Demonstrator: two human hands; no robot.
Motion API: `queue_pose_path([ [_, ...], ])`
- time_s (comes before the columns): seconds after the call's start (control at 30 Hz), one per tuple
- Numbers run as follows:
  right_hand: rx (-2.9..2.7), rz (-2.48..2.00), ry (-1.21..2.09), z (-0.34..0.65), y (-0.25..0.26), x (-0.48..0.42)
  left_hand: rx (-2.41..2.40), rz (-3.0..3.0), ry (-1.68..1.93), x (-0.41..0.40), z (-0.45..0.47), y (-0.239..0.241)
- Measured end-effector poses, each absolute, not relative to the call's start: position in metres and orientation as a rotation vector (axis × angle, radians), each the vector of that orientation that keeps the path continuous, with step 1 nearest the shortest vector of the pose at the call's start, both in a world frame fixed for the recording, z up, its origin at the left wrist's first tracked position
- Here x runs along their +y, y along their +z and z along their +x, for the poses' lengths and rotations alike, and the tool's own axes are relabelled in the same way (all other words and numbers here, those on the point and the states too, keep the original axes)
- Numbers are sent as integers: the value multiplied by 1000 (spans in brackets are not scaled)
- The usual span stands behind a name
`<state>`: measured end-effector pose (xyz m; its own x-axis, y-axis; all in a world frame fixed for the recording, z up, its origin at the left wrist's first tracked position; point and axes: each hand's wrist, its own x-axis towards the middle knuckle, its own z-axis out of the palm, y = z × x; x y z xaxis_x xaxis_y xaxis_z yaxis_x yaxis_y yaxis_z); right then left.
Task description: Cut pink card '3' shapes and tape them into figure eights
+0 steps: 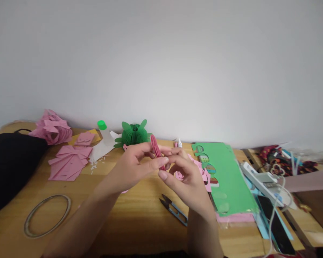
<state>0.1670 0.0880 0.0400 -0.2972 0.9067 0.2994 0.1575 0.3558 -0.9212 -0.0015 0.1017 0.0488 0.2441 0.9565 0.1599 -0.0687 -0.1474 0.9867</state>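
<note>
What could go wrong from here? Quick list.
1. The left hand and right hand hold the layered pink paper by the fingertips; a hard squeeze could crease it, or layers might slip.
2. The snips lie near the right hand, blades apart; lowering that hand carelessly could nick it.
3. The white cable crosses the phone; a snag might drag it.
</note>
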Motion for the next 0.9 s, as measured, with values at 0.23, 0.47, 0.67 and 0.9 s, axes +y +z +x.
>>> queue_pose_path([
  [0.23, -1578, -745, 1335, 174, 36, 93, 760, 1388, 1155, 100, -8, 51],
  [0.47, -1379, -696, 1426, 171, 38, 94, 699, 1383, 1238, 101, -9, 52],
  [0.67, -1304, -751, 1448, 172, 40, 93, 704, 1351, 1279, 103, -9, 50],
  [0.9, -1244, -790, 1504, 172, 40, 93, 723, 1363, 1268, 102, -11, 53],
])
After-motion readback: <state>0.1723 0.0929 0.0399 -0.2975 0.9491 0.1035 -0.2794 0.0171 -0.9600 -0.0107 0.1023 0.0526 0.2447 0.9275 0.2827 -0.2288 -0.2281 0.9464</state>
